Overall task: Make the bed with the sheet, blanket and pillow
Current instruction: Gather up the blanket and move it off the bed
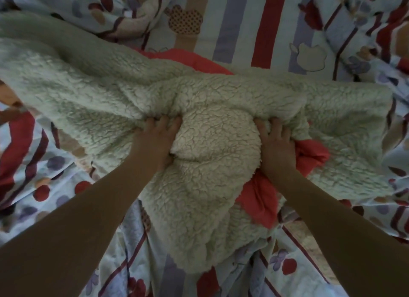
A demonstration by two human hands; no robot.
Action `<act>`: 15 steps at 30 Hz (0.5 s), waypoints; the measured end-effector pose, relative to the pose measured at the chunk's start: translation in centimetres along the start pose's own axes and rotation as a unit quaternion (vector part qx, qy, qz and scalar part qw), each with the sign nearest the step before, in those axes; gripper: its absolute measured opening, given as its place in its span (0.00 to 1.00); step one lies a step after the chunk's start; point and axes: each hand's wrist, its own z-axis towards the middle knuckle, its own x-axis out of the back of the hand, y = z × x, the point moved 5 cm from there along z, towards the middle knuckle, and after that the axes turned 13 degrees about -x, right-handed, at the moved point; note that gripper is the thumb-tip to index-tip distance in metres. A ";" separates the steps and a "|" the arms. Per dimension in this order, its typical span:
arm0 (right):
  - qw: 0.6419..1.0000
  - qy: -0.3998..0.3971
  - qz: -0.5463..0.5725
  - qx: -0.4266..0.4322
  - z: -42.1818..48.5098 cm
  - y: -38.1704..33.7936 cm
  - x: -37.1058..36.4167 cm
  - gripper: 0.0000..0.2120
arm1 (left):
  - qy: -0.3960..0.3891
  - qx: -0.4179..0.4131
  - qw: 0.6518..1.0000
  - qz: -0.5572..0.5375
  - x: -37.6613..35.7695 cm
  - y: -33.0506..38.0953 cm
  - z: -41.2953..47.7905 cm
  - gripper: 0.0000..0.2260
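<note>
- Blanket (212, 146), count: one. Thick cream fleece with a curly pile. It lies crumpled across the middle of the view on top of the sheet, with a long swathe trailing to the upper left and a bunched lobe hanging toward the viewer.
- Coral backing (309, 152), the blanket's smooth reverse side. It shows at three places: by the right hand, below it, and at the far edge of the heap.
- Sheet (234, 31), count: one judged. It is printed with red and lilac stripes, dots and apple shapes, and lies wrinkled under everything. The rumpled patterned cloth at the upper left may be the same piece or a second cover; I cannot tell which.
- Pillow, count: none in view.
- Left hand (158, 137), count: one. The fingers are dug into a fold of fleece and the thumb is tucked under the lobe, so it grips the blanket.
- Right hand (276, 141), count: one. The fingers are curled into the fleece where it meets the backing, gripping likewise. It is held apart from the left hand, with the lobe between them.
- Handling, judged: soft, limp and bulky, and probably moderately heavy for cloth. The pile gives good purchase, though the backing may slide. It is not fragile.
- Hold, judged: an edge or two corners would be better than mid-cloth handfuls, so that it can be spread flat.
</note>
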 end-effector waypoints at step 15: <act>0.996 0.058 0.071 0.009 -2.7 0.3 3.6 0.19 | 0.100 -0.037 0.994 0.027 4.7 2.1 -4.0 0.18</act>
